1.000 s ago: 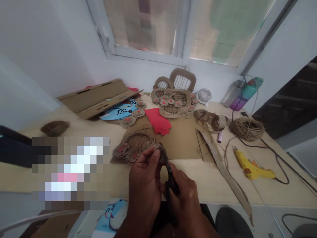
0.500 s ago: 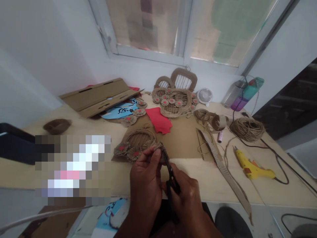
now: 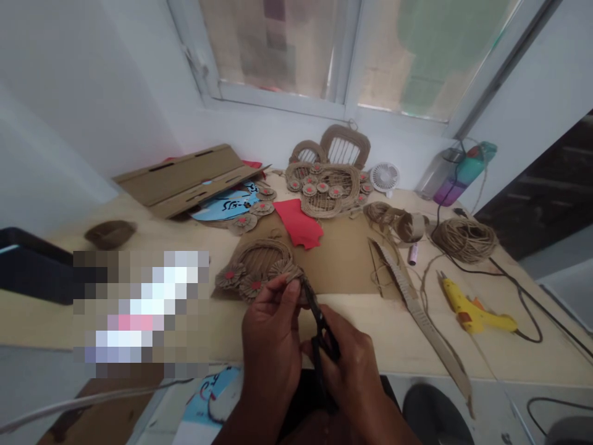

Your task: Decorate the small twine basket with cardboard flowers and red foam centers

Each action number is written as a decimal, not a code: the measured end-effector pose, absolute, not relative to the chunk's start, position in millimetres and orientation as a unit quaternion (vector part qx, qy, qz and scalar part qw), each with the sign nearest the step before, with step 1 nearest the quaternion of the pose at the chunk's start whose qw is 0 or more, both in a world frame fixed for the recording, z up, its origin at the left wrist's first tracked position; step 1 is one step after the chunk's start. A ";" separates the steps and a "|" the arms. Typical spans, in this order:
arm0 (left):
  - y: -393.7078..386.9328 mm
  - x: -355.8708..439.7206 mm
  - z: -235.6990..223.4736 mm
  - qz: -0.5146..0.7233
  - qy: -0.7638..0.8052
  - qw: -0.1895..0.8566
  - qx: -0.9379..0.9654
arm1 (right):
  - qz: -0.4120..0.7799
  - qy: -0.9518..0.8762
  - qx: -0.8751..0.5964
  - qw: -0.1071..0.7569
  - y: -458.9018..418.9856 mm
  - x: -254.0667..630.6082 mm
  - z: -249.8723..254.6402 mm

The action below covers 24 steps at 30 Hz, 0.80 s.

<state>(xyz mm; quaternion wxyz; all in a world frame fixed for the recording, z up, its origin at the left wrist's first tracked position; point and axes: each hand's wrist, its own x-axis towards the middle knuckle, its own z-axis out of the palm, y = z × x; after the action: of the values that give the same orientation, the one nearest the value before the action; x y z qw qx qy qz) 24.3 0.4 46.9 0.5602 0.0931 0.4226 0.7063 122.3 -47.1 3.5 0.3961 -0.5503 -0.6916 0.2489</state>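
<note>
My right hand (image 3: 356, 358) is closed around the handles of black scissors (image 3: 319, 316), whose blades point up and away from me. The thumb and fingers of my left hand (image 3: 272, 337) pinch a small brown piece that looks like pleated cardboard (image 3: 293, 272), at the blades' tips. My fingers hide most of that piece. Just beyond my left hand lies an oval twine-wrapped frame (image 3: 260, 256) with pleated rosettes along its lower edge, some with red centres, such as one rosette (image 3: 230, 276).
Behind are red paper (image 3: 299, 224) on a cardboard sheet (image 3: 347, 262) and finished twine frames (image 3: 328, 185). To the right lie a corrugated strip (image 3: 417, 309), a yellow glue gun (image 3: 475, 312) with its cord, and a twine coil (image 3: 467, 238). A phone-like dark object (image 3: 34, 269) is at left.
The camera view has shifted slightly. Both hands keep nearly the same pose, with the scissors still against the small brown piece.
</note>
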 end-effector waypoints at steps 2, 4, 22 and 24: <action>-1.9 23.0 49.4 0.700 0.427 0.564 0.098 | 0.274 -0.687 -0.549 0.389 -47.8 123.0 7.5; -4.7 22.3 52.5 0.690 0.432 0.572 0.100 | 0.292 -0.685 -0.545 0.386 -48.0 123.1 11.9; -13.8 24.6 55.1 0.676 0.458 0.557 0.151 | 0.320 -0.662 -0.552 0.395 -48.0 125.0 22.9; -14.7 24.2 53.6 0.674 0.452 0.562 0.156 | 0.320 -0.662 -0.553 0.391 -46.0 124.6 24.4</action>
<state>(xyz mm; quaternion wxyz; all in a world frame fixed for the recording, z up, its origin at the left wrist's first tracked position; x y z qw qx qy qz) 24.2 -14.7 53.6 0.5623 0.1559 0.4524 0.6744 124.6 -46.0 24.4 0.3913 -0.5527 -0.6625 0.3203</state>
